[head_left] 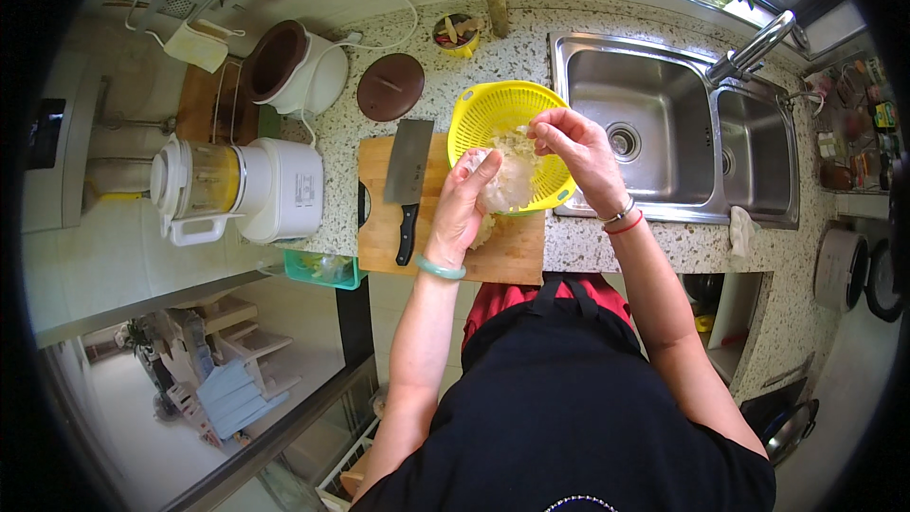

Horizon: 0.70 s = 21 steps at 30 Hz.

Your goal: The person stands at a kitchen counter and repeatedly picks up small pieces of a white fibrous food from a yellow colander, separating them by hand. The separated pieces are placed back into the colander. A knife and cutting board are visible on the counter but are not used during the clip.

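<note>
What the pale, translucent clump (502, 180) actually is stays hard to make out, and the left palm hides much of its near side; the fingertips of both hands are partly buried in it. The left hand (464, 209) has its grip curled narrow around the clump from the left and below, holding it. The right hand (573, 152) pinches a bit of the same clump at its top, thumb and fingers closed on it. The clump sits between the two hands, held over the near edge of a yellow colander (502, 109) that lies just behind the left grip. Under both hands is a wooden cutting board (517, 251) on the speckled counter (588, 246). A cleaver (408, 175) lies on the board just left of the left hand. A steel double sink (664, 114) lies right of the right hand.
</note>
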Available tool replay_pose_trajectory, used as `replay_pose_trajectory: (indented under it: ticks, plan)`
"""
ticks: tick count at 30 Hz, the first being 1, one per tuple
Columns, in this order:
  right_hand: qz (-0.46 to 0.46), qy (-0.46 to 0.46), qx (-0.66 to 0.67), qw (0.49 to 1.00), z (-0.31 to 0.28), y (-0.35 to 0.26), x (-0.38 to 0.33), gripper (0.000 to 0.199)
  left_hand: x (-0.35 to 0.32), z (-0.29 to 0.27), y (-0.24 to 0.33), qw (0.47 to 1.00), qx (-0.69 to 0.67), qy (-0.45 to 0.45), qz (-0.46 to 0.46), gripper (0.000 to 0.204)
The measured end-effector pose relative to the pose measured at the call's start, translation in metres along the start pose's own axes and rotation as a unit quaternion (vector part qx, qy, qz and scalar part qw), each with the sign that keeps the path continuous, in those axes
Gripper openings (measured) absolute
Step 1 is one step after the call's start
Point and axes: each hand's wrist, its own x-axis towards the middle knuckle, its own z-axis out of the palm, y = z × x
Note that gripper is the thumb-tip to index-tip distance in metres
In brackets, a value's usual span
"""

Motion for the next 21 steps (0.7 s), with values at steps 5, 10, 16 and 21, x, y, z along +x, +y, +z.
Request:
replay_pose_trajectory:
  ticks: [5,10,16,21]
  plan:
    - [-0.046,0.035,-0.107,0.993,0.001,0.003,0.002,0.011,0.002,0.011,0.002,1.000,0.028,0.004,0.001,0.024]
    - [-0.052,0.041,-0.124,0.990,-0.004,0.010,0.003,0.013,0.002,0.004,-0.004,0.999,0.013,-0.034,0.020,0.032]
    - [-0.031,-0.010,-0.218,0.975,0.003,-0.011,-0.005,0.023,0.001,0.009,-0.001,0.999,-0.011,-0.017,0.028,0.035]
    - [-0.054,-0.061,-0.239,0.968,0.008,-0.012,-0.010,0.027,0.004,0.006,0.001,0.999,-0.024,-0.022,0.027,0.036]
